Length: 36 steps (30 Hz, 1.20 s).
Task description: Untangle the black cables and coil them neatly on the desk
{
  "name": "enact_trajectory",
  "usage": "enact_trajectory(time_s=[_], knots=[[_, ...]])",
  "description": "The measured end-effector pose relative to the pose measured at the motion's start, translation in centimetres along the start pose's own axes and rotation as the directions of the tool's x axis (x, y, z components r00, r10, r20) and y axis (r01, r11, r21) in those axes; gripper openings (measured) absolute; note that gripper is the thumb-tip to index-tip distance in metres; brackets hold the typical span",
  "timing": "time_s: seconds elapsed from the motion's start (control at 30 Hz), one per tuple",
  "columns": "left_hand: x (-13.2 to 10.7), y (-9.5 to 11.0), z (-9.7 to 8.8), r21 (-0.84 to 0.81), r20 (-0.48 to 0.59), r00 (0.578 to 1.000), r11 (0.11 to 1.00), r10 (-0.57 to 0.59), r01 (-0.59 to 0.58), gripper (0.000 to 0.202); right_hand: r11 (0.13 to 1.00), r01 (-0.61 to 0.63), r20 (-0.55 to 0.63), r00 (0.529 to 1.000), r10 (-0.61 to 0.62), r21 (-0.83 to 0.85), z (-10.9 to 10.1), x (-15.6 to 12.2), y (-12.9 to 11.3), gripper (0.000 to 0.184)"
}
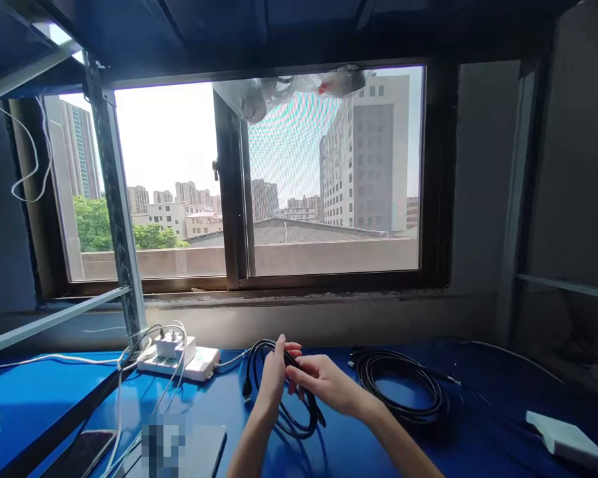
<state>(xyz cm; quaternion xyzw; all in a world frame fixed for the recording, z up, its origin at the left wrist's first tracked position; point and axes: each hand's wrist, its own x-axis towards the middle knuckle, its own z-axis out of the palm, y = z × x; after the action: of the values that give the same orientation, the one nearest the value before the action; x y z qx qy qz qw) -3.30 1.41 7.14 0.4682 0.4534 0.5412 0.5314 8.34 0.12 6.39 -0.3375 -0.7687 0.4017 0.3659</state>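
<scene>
A coiled black cable [299, 433] is held up in front of me, just above the blue tabletop. My left hand [275, 373] wraps round the coil's upper part, with the thumb pointing up. From the right, my right hand [326, 384] pinches the coil, thumb and fingers closed near the left fingers. A black plug end [247, 388] of this cable hangs on the left side. To the right lies a second coiled black cable [434, 396], with connector ends sticking out; neither hand touches it.
At the left, a white power strip [206, 366] carries plugged-in adapters and white wires. A dark phone [82, 454] and a flat grey device [204, 443] lie nearer. A white box [571, 443] sits far right. A metal shelf post [117, 199] rises before the window.
</scene>
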Motion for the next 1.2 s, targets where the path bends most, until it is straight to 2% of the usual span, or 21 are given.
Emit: enact_trajectory(time_s=[0.1, 0.2, 0.27, 0.4, 0.47, 0.5, 0.57, 0.63, 0.67, 0.73, 0.77, 0.83, 0.97, 1.03, 1.1, 1.2], knots=[[-0.2, 2.3, 0.2, -0.05, 0.119, 0.993, 0.999, 0.005, 0.001, 0.05, 0.981, 0.033, -0.044, 0.999, -0.025, 0.192, 0.0, 1.9, -2.8, 0.063], [-0.8, 5.2, 0.3, -0.123, 0.199, 0.979, 0.992, 0.046, -0.022, 0.042, 0.95, 0.078, -0.134, 0.99, -0.038, 0.303, -0.4, 3.2, -5.3, 0.064], [-1.2, 7.0, 0.6, -0.139, 0.188, 0.979, 0.989, 0.081, -0.055, 0.035, 0.927, 0.12, -0.218, 0.975, -0.043, 0.355, -0.5, 3.5, -6.7, 0.065], [-1.5, 9.5, 1.7, -0.152, 0.09, 0.982, 0.976, 0.167, -0.153, 0.027, 0.891, 0.199, -0.376, 0.926, -0.034, 0.409, -0.4, 3.2, -8.8, 0.065], [-1.8, 10.2, 2.1, -0.13, 0.025, 0.97, 0.963, 0.242, -0.236, 0.019, 0.89, 0.233, -0.495, 0.869, -0.01, 0.391, -0.5, 2.8, -9.2, 0.065], [-2.0, 10.4, 2.2, -0.106, -0.015, 0.961, 0.955, 0.276, -0.276, 0.014, 0.895, 0.252, -0.568, 0.823, 0.002, 0.368, -0.8, 2.6, -9.3, 0.066], [-2.5, 10.5, 2.0, -0.053, -0.078, 0.949, 0.949, 0.307, -0.311, 0.008, 0.912, 0.288, -0.714, 0.7, 0.008, 0.293, -1.8, 2.1, -9.2, 0.064], [-2.8, 10.5, 1.3, -0.032, -0.096, 0.955, 0.958, 0.279, -0.284, 0.006, 0.928, 0.308, -0.802, 0.597, -0.015, 0.211, -3.3, 1.4, -8.9, 0.061], [-2.8, 10.4, 0.8, -0.042, -0.089, 0.962, 0.964, 0.258, -0.262, 0.008, 0.933, 0.309, -0.824, 0.567, -0.025, 0.184, -4.2, 1.0, -8.7, 0.059], [-2.5, 10.2, -0.2, -0.096, -0.068, 0.967, 0.963, 0.244, -0.25, 0.016, 0.943, 0.291, -0.835, 0.55, -0.03, 0.158, -5.7, 0.1, -8.4, 0.058], [-2.3, 10.2, -0.7, -0.126, -0.065, 0.965, 0.958, 0.253, -0.259, 0.019, 0.951, 0.273, -0.833, 0.553, -0.029, 0.148, -6.2, -0.4, -8.4, 0.059], [-1.8, 10.1, -1.3, -0.162, -0.061, 0.96, 0.946, 0.273, -0.279, 0.02, 0.972, 0.206, -0.799, 0.6, -0.037, 0.109, -6.5, -1.0, -8.6, 0.062], [-1.2, 10.1, -1.0, -0.146, -0.063, 0.966, 0.955, 0.251, -0.258, 0.009, 0.996, -0.012, -0.571, 0.82, -0.041, -0.088, -4.9, -1.1, -9.7, 0.056], [-1.3, 10.0, -0.5, -0.109, -0.076, 0.966, 0.961, 0.247, -0.255, 0.007, 0.969, -0.107, -0.456, 0.89, -0.006, -0.222, -3.7, -0.6, -10.1, 0.048], [-1.3, 9.8, -0.1, -0.042, -0.12, 0.962, 0.966, 0.247, -0.253, 0.008, 0.935, -0.148, -0.397, 0.918, 0.009, -0.321, -2.9, -0.2, -10.2, 0.036], [-1.1, 9.4, 0.4, 0.024, -0.165, 0.96, 0.974, 0.226, -0.225, 0.008, 0.922, -0.134, -0.42, 0.907, -0.034, -0.363, -2.7, 0.2, -10.0, 0.021]])
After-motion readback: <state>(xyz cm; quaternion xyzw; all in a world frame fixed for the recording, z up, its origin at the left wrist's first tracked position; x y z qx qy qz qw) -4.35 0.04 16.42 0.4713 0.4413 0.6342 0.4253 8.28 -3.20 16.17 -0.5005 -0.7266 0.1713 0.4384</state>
